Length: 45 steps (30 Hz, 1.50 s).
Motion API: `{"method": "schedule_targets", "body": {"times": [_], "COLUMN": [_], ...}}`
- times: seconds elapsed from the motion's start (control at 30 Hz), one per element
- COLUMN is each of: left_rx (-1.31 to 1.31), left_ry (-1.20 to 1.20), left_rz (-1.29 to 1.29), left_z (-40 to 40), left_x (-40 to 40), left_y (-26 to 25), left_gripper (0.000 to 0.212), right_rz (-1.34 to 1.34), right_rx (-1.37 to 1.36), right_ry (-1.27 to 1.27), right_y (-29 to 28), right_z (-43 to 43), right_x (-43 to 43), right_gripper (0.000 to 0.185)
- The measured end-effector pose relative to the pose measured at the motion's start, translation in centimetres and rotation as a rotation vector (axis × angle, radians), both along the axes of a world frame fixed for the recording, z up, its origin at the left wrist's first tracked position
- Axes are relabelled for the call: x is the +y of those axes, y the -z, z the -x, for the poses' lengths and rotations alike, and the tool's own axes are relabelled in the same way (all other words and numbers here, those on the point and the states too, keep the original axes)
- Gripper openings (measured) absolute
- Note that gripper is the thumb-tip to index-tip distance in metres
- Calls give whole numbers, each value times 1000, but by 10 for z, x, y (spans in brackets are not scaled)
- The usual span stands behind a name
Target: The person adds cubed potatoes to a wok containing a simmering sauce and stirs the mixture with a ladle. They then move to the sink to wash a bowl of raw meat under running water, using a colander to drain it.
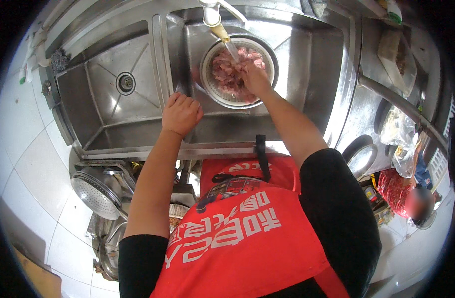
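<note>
My right hand [256, 80] is in a heap of raw pink meat pieces [227, 74]; its fingertips are hidden among them. The meat lies in a pale perforated colander [212, 91], which sits inside a round metal basin [275, 70] in the right sink bowl. Water [232, 51] runs from the faucet [211, 15] through a yellowish spout sleeve onto the meat. My left hand [181, 113] is curled into a fist by the front end of the divider [161, 67] between the two sink bowls, with nothing visible in it.
The left sink bowl [101, 89] has a drain [125, 83]. A steel scrubber [59, 60] is on its left rim. Perforated metal strainers [95, 195] stand below at left. On the right are a round metal lid [362, 159], plastic bags [397, 128] and another person [395, 190].
</note>
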State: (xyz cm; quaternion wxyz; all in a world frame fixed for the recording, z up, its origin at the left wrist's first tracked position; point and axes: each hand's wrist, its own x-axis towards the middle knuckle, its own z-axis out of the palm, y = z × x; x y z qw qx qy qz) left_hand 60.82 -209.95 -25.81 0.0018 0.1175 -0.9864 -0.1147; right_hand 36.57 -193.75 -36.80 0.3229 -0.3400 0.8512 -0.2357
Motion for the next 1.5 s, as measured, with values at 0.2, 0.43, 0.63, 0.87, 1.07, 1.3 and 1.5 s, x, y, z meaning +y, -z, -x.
{"method": "schedule_targets", "body": {"times": [0.2,0.43,0.63,0.87,1.07,1.3,1.5], "left_rx": [5,11,21,18,-61,-46,-24], "left_ry": [-15,-17,-35,-13,-25,-32,-32], "left_rz": [-2,4,-23,-30,-39,-24,-17], "left_z": [-3,-4,-5,-3,-6,-8,-6], "left_x": [1,0,1,-1,1,0,0], "left_y": [3,3,3,4,3,6,3], "left_gripper": [14,14,14,13,14,15,16], "right_rz": [-91,-391,-350,-263,5,-137,312], "right_rx": [136,9,199,45,193,-207,-884], "right_ry": [-165,-184,-191,-327,-379,-181,411], "right_y": [-27,-41,-36,72,21,-35,-50], "right_z": [15,20,-40,-49,-40,-22,-30], "right_x": [-20,-26,4,38,18,-6,-9], "right_gripper": [39,49,64,42,32,39,50]}}
